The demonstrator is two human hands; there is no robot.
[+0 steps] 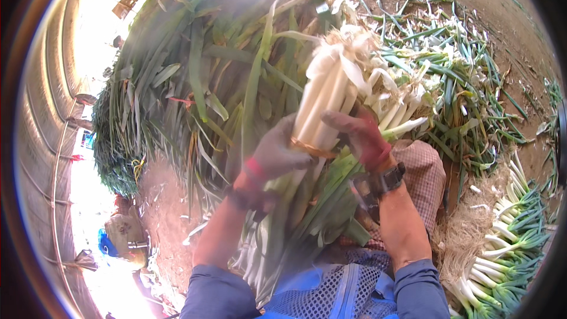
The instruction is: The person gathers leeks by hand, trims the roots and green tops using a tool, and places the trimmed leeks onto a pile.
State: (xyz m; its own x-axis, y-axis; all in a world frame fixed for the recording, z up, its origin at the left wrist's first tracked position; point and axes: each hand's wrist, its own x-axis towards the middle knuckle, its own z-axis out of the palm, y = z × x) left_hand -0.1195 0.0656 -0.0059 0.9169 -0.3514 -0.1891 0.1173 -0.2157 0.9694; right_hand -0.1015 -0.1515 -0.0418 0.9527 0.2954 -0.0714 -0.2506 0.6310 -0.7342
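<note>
A bundle of thick green onions [322, 103] stands tilted before me, white stalks and rooty ends up, long green leaves hanging toward my lap. An orange-brown tie [312, 147] circles the stalks. My left hand [274, 150], in a grey and red glove, closes round the bundle's left side at the tie. On its right side my right hand [361, 137], gloved in the same colours, grips with the thumb side against the white stalks. The far fingers of both hands are partly hidden behind the bundle.
A tall heap of leafy green onions [177, 82] rises at the left and ahead. Loose white stalks [401, 112] and trimmings [460, 65] cover the ground to the right. Neatly rowed onions [502, 248] lie at the lower right. A bag [127, 236] sits on the left.
</note>
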